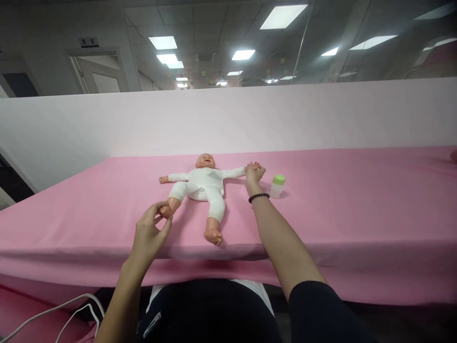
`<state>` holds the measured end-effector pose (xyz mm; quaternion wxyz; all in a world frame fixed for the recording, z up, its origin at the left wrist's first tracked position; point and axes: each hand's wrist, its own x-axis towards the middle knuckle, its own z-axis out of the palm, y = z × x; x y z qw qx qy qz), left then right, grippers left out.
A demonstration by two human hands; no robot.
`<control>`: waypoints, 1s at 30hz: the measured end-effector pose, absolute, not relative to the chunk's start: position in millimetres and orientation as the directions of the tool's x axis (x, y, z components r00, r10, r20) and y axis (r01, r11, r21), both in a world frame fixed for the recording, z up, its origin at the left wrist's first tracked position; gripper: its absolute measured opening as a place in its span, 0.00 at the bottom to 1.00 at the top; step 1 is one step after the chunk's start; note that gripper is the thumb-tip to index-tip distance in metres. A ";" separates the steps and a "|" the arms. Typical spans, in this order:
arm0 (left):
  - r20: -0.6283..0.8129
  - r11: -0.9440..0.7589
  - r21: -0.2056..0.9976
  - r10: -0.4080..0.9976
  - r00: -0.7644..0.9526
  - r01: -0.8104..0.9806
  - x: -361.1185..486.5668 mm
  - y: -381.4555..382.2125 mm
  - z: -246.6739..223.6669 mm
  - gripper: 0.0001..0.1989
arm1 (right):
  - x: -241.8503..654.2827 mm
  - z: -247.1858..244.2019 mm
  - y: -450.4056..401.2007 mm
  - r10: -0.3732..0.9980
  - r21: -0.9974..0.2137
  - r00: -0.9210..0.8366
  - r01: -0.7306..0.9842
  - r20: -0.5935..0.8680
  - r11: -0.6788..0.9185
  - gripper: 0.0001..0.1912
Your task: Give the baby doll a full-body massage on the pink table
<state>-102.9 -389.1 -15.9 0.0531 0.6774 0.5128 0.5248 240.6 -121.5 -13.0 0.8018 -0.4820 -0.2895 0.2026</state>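
A baby doll (206, 183) with a white cloth body lies on its back on the pink table cover (339, 200), head toward the far wall. My left hand (152, 228) grips the doll's foot at the left, thumb below and fingers above. At the right, my right hand (254, 175) is closed round the doll's hand, with its arm stretched out sideways. The doll's other arm and other leg lie free on the cover. Just right of my right wrist stands a small clear bottle (277, 186) with a green cap.
A low white wall (228, 119) runs along the table's far edge, with glass above it. White cables (84, 305) hang at the lower left. Part of another person's hand (453, 156) shows at the right edge.
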 end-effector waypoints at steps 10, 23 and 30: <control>0.645 -0.533 0.409 0.743 0.178 0.741 -51.4 -282.5 25.8 0.12 | 162.7 -3.1 -164.3 0.592 -0.528 -0.084 0.365 0.802 0.767 0.12; 0.697 -0.547 0.552 0.717 0.013 0.629 -79.3 -345.0 22.4 0.15 | 190.9 10.4 -148.9 0.606 -0.723 0.401 0.304 0.687 0.620 0.13; 0.475 -0.363 0.694 0.880 -0.016 0.622 -116.1 -398.3 -23.5 0.13 | 239.4 -18.5 -130.2 0.671 -0.950 0.714 -0.030 0.197 0.312 0.11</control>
